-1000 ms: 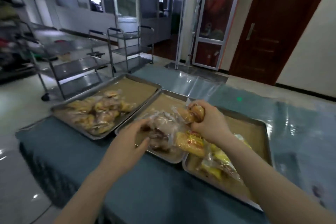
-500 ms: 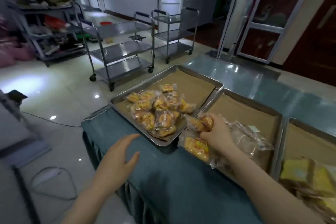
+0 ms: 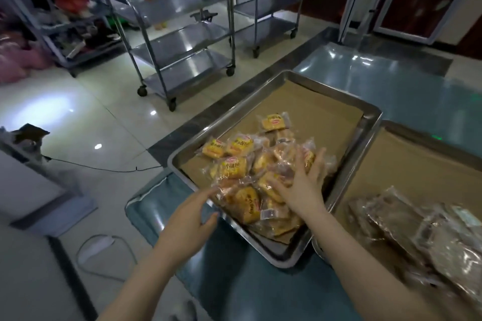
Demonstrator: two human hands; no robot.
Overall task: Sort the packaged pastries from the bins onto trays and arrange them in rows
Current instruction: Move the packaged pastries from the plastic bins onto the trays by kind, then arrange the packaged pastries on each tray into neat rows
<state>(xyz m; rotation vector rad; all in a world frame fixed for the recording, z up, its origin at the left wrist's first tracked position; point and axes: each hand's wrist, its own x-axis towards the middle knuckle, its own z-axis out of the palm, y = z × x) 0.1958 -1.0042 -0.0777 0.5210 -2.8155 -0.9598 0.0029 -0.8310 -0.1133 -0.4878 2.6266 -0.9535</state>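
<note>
Right hand (image 3: 305, 180), centre of the frame: palm down, fingers spread wide and lying flat on top of the heap of small yellow-printed pastry packs in clear wrappers (image 3: 242, 172). It pinches nothing and looks ready to fan the packs out. Left hand (image 3: 187, 219), lower left of the heap: fingers held out loosely and apart, tips at the heap's near-left fringe. Whether they touch a wrapper I cannot tell, and the hand holds nothing. So the heap lies straight under the right hand and up-right of the left, and the right hand is the nearer. The packs lie jumbled at all angles with no rows formed. One yellow pack (image 3: 273, 122) sits a little apart on the far side. All are in the rectangular steel tray lined with brown paper (image 3: 318, 104), whose long axis runs from lower left to upper right of the frame. The heap fills its lower-left half, and the upper-right half shows bare paper, the likely ground for rows. Just beside it, at right, a second steel tray with brown paper lining (image 3: 417, 177) holds darker pastries in clear wrappers (image 3: 417, 229), bunched at its lower end. Both trays rest on a teal-covered table under glossy film (image 3: 260, 292). Steel wheeled trolleys (image 3: 182, 60) stand on the floor at upper centre.
</note>
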